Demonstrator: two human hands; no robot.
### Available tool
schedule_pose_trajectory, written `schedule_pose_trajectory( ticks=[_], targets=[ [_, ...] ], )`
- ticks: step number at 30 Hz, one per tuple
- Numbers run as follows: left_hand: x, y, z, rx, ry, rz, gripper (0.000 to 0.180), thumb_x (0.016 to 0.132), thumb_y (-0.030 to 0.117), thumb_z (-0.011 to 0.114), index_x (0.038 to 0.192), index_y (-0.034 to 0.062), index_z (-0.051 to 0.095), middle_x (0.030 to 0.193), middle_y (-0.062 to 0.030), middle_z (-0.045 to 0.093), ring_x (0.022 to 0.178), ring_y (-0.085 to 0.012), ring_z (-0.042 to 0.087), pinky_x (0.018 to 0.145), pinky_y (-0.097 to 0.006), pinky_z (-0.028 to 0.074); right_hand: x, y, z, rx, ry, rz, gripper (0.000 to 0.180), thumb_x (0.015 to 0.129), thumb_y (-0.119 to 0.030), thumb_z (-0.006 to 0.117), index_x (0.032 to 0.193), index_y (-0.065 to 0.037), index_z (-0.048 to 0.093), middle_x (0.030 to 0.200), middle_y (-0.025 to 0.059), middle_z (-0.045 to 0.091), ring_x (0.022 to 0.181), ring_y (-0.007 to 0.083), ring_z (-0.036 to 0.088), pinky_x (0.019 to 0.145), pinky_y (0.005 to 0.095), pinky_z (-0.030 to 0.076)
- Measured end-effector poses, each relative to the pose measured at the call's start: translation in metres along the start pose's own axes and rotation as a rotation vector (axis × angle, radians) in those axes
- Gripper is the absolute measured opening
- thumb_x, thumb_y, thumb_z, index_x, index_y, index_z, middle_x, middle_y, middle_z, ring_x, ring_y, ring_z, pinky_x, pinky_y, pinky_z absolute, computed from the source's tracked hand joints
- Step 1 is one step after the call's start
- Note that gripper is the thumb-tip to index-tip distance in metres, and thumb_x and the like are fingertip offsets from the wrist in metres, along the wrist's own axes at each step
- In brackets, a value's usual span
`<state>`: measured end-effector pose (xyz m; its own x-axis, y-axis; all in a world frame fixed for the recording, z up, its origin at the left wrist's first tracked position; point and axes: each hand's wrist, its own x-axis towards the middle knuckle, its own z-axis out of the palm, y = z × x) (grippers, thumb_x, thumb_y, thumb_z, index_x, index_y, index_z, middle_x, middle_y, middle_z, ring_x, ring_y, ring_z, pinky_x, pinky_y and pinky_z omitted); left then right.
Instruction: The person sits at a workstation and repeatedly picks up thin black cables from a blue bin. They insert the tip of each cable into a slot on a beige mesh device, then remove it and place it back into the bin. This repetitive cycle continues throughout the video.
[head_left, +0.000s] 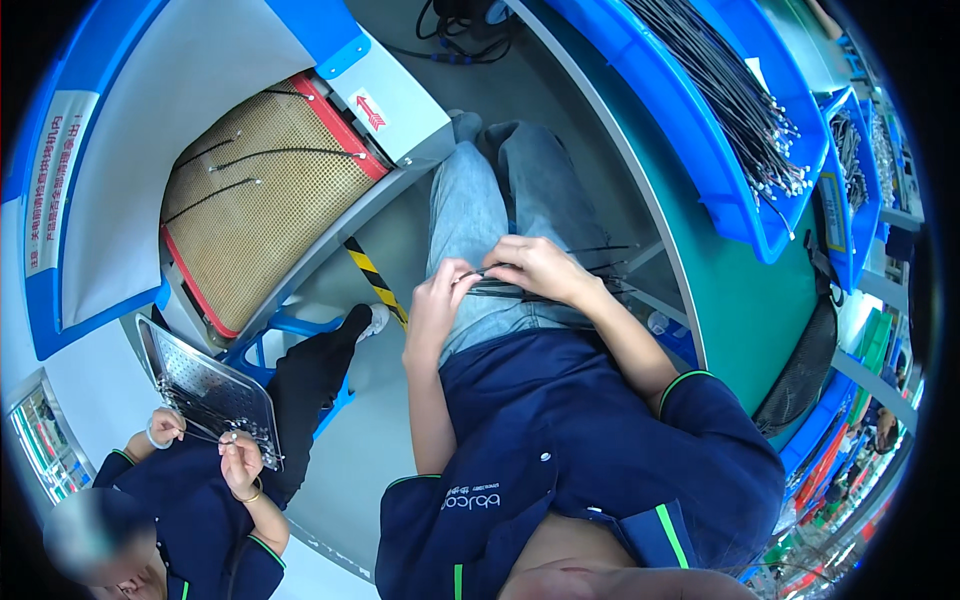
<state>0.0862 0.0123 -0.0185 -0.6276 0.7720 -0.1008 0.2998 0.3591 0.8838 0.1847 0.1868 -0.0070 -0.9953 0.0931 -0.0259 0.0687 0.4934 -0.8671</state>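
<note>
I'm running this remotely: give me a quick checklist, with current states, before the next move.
1. Left hand gripping: ok, fingertips pinch a thin black cable.
2. Right hand in position: ok, its fingertips pinch the cable close beside the left ones.
3. Pinched spot on the cable sound: cannot tell, fingers cover much of it.
4. Lap free of loose cables: not ok, other dark cables lie across it below the hands.
5. Mesh belt clear: not ok, several black cables lie on it.
6. Co-worker's hands out of the way: ok, they are well apart, by the metal tray.
</note>
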Motion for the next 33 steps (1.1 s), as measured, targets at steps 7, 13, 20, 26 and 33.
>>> schedule_pose_trajectory(
  ticks=[7, 13, 20, 26, 33],
  targets=[
    [0.001, 0.003, -0.009, 0.222, 0.028, 0.173, 0.013, 0.080, 0.008, 0.070, 0.084, 0.0006, 0.060, 0.077, -0.0103, 0.064, 0.068, -0.0239, 0.062, 0.059, -0.033, 0.047, 0.002, -0.002, -0.005, -0.049, -0.006, -0.004, 0.013, 0.082, -0.015, 0.066, 0.091, -0.006, 0.065, 0.086, 0.0089, 0.063, 0.073, 0.0280, 0.062, 0.066, 0.0365, 0.050],
    [0.000, -0.008, -0.014, 0.210, 0.052, 0.128, 0.013, 0.079, 0.010, 0.070, 0.085, 0.0016, 0.062, 0.080, -0.0113, 0.064, 0.071, -0.0268, 0.060, 0.063, -0.037, 0.047, 0.000, 0.001, -0.020, -0.225, 0.093, -0.027, 0.010, 0.080, -0.015, 0.068, 0.086, -0.007, 0.067, 0.081, 0.0055, 0.064, 0.074, 0.0246, 0.063, 0.065, 0.0345, 0.050],
    [0.006, 0.000, -0.005, 0.111, 0.158, 0.212, 0.012, 0.075, 0.005, 0.073, 0.083, 0.0012, 0.065, 0.079, -0.0088, 0.065, 0.073, -0.0220, 0.062, 0.063, -0.032, 0.048, -0.002, 0.003, -0.024, -0.220, 0.132, -0.175, 0.011, 0.078, -0.014, 0.069, 0.086, -0.006, 0.068, 0.082, 0.0055, 0.065, 0.075, 0.0233, 0.063, 0.066, 0.0340, 0.051],
    [0.003, -0.003, -0.004, 0.139, 0.225, 0.270, 0.016, 0.071, 0.002, 0.076, 0.079, 0.0009, 0.063, 0.078, -0.0089, 0.064, 0.073, -0.0217, 0.062, 0.065, -0.032, 0.049, -0.005, 0.001, -0.029, -0.199, 0.148, -0.153, 0.011, 0.079, -0.014, 0.069, 0.087, -0.007, 0.068, 0.083, 0.0051, 0.065, 0.076, 0.0228, 0.063, 0.067, 0.0337, 0.051],
    [0.001, -0.004, -0.010, 0.119, 0.199, 0.202, 0.016, 0.074, 0.002, 0.074, 0.086, 0.0004, 0.064, 0.084, -0.0098, 0.065, 0.075, -0.0206, 0.063, 0.066, -0.030, 0.049, -0.007, 0.003, -0.032, -0.201, 0.168, -0.132, 0.012, 0.078, -0.014, 0.070, 0.088, -0.008, 0.069, 0.082, 0.0047, 0.064, 0.075, 0.0217, 0.063, 0.067, 0.0329, 0.051]
  ],
)
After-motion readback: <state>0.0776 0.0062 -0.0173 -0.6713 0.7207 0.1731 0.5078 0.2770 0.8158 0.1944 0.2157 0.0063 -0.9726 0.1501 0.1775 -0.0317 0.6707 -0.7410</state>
